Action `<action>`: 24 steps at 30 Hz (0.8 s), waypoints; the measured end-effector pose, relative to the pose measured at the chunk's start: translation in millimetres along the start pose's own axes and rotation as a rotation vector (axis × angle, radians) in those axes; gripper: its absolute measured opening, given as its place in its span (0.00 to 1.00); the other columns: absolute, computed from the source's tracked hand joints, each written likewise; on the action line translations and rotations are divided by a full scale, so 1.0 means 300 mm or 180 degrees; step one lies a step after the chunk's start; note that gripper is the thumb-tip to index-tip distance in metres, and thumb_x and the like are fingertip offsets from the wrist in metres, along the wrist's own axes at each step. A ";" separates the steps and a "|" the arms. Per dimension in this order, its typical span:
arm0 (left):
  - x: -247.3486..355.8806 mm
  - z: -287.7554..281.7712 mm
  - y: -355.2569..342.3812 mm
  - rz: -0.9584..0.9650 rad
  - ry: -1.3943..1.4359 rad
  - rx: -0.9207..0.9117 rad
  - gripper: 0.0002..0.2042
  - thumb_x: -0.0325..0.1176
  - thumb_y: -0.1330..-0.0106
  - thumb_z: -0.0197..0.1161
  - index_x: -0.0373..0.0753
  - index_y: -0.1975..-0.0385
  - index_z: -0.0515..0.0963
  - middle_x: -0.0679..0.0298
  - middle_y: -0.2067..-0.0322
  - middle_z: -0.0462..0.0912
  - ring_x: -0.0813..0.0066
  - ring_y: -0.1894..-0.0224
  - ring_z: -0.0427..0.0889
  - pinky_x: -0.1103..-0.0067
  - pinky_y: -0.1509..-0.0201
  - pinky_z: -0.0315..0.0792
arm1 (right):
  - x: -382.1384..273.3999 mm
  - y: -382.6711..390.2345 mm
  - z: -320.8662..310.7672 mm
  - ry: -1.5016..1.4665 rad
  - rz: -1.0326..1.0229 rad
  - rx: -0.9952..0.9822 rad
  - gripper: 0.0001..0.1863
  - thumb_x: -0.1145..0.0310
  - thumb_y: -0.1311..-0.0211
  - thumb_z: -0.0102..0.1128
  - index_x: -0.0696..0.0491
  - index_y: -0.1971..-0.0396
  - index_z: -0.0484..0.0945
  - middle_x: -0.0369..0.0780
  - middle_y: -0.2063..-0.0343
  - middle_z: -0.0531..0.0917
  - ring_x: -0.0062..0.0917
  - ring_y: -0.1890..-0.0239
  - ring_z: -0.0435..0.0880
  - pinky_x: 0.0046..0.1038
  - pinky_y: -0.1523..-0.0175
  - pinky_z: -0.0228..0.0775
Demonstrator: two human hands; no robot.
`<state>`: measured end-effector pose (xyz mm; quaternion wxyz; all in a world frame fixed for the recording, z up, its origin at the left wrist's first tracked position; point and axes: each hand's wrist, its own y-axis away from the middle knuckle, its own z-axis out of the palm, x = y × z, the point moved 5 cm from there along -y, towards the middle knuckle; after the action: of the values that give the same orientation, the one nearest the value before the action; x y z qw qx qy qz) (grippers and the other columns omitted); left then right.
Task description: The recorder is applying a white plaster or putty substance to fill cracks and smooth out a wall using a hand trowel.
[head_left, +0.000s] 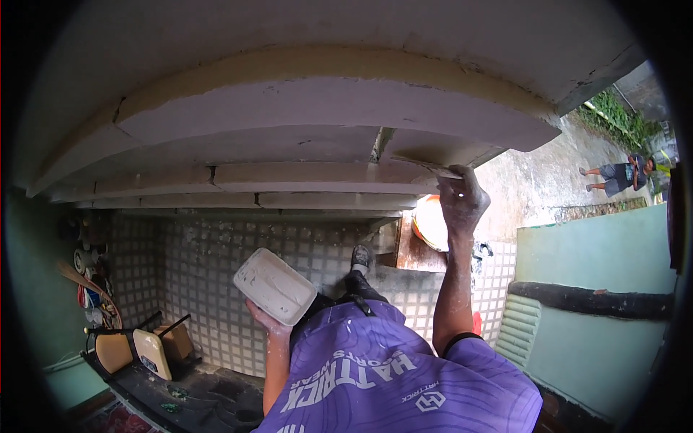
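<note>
My left hand grips a pale rectangular tub from below and the side, low in front of me. Whitish putty is smeared across the inside of it. Raised at the right, my right hand is closed round a thin putty knife, seen nearly edge-on. Its blade lies close against the underside of the stepped white ceiling, near a darker smeared patch; whether it touches I cannot tell. White smears cover the right hand's skin.
Below my right hand, an orange-and-white bucket stands on a wooden bench. Chairs and a broom are at the left. A person stands outside, far right. A pale green wall borders the tiled floor.
</note>
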<state>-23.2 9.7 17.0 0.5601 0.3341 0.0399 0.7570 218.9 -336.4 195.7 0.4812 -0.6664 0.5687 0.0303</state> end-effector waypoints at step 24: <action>-0.004 0.018 0.000 -0.0018 0.0014 -0.0202 0.36 0.66 0.35 0.42 0.52 0.30 0.57 0.63 0.33 0.63 0.55 0.35 0.66 0.55 0.35 0.66 | 0.012 0.067 0.082 0.0052 -0.0745 0.0129 0.19 0.80 0.55 0.61 0.53 0.58 0.82 0.43 0.69 0.86 0.30 0.72 0.86 0.27 0.66 0.78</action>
<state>-20.0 6.8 20.6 0.5725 0.3143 0.0180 0.7570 216.8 -320.3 168.3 0.4902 -0.7185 0.4915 -0.0430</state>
